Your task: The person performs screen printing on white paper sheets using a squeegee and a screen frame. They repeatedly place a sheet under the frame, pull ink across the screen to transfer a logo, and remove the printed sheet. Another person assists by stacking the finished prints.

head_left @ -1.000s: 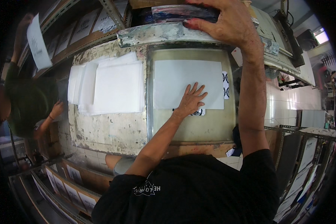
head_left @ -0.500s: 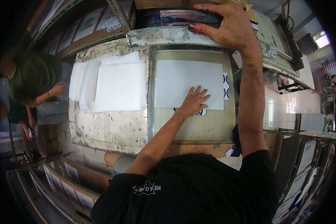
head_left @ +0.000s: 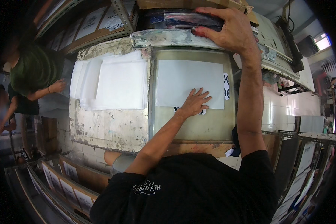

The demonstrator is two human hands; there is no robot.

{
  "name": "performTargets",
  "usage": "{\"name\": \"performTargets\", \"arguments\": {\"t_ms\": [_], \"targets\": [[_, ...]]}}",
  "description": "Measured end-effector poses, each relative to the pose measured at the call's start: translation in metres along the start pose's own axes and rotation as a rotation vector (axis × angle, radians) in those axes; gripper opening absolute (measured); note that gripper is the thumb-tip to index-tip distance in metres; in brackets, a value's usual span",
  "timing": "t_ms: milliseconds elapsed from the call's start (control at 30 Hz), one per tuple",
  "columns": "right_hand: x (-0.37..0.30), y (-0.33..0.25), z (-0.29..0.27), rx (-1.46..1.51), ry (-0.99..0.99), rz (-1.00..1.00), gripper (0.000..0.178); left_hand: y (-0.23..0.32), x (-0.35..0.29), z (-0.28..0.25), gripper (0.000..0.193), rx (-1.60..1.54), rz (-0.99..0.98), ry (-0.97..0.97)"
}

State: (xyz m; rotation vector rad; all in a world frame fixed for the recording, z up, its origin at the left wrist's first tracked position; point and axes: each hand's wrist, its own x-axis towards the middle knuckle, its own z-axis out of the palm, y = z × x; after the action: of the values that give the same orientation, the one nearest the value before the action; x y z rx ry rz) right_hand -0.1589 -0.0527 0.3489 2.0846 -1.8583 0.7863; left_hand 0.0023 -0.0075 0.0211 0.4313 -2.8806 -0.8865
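A white sheet of paper [head_left: 175, 80] lies on a yellowish, glassy-looking board [head_left: 212, 128]. My left hand [head_left: 195, 103] rests flat on the sheet's near right part, fingers spread. Small black printed patterns on white pieces [head_left: 226, 86] show past the sheet's right edge and below my left hand. Up at the far side, my right hand [head_left: 231, 31] clasps an ink-stained screen-printing frame [head_left: 175, 37], thumb on its near face and a finger stretched over the top. Red ink marks those fingertips. The frame's dark, blue- and red-smeared inside [head_left: 190, 19] shows between thumb and finger.
Left of the board, stacked white sheets [head_left: 121, 84] lie on a paint-flaked table [head_left: 104, 128]. Two people [head_left: 37, 74] are at the far left. Drying racks [head_left: 71, 186] with printed sheets stand at lower left and right [head_left: 298, 175]. Another worktable [head_left: 276, 41] is at upper right.
Both hands keep their places on the sheet and frame. The view has shifted slightly. At the left, the people have moved their arms and bodies.
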Motion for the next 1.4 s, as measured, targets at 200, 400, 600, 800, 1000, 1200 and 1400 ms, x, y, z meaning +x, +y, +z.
{"name": "performTargets", "arguments": {"t_ms": [200,400,600,800,1000,1200,1400], "targets": [[-0.009,0.001,0.01,0.067,0.036,-0.04,0.053,0.007,-0.01,-0.04,0.057,-0.579,0.037,0.437],[-0.085,-0.031,0.024,0.026,0.04,-0.068,0.052,0.029,-0.075,-0.119,0.128,-1.15,-0.002,1.26],[-0.164,-0.06,0.077,0.235,-0.07,0.098,0.043,-0.001,-0.157,-0.052,0.106,-0.95,-0.5,0.935],[-0.221,-0.047,0.158,0.148,-0.475,0.193,0.059,-0.031,-0.18,0.005,0.094,-0.056,-0.472,0.864],[-0.217,-0.02,0.208,0.06,-0.451,0.247,0.083,-0.028,-0.184,0.007,0.084,0.018,-0.565,0.819],[-0.139,0.077,0.262,-0.026,-0.234,0.194,0.078,-0.026,-0.185,0.006,0.089,0.016,-0.577,0.798],[-0.089,0.129,0.277,0.138,-0.199,0.133,0.069,-0.02,-0.185,0.003,0.091,-0.017,-0.612,0.764]]}}
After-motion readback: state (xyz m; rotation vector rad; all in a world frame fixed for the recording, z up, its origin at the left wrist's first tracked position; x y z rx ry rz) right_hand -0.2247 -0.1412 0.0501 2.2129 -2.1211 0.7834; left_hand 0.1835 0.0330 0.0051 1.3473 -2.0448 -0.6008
